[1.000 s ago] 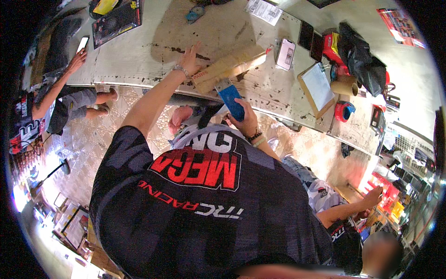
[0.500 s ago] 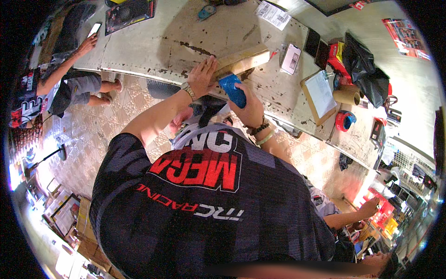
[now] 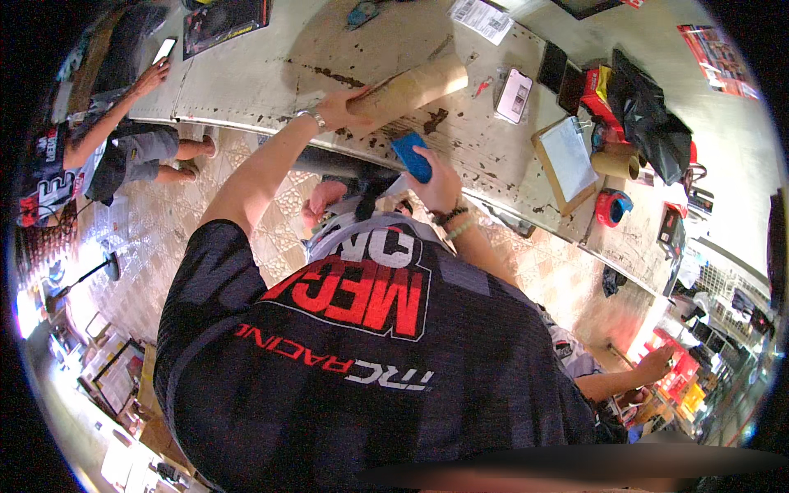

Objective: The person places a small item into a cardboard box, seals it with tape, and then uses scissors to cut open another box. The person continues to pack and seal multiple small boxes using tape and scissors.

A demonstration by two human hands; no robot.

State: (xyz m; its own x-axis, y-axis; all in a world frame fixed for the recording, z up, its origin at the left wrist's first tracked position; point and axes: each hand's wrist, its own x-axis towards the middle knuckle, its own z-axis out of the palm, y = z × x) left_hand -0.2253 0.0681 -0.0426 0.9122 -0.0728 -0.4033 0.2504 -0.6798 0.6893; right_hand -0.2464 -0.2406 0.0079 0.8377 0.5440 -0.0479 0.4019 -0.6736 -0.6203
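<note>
Far left, a co-worker's hand (image 3: 151, 78) holds a white-screened phone (image 3: 164, 51) at the bench (image 3: 246, 82). Next along, a flat black package (image 3: 226, 29) lies by the far edge of my view.

Centre: the person's left hand (image 3: 339, 112) is curled onto the left end of a long brown package (image 3: 417, 89); some fingers are hidden, so I can't tell how hard they press. The package is over the bench top, ahead of the torso; whether it lies flat or is a bit raised, can't tell. Key relation: its long axis slants from the left hand out to the right and away from the body, so the left hand is the nearer one, in contact, and the far end points away from both.

Right hand (image 3: 437, 182) is wrapped around a blue block-like object (image 3: 412, 156), on the body side of the package. The blue object's upper end sits just beside the package's near long side, apparently apart from it.

Further right: a pale-screened phone (image 3: 514, 96), a clipboard (image 3: 567, 156), a cardboard roll (image 3: 616, 163) and a red-and-blue ring-shaped item (image 3: 611, 208), all clear of both hands.
</note>
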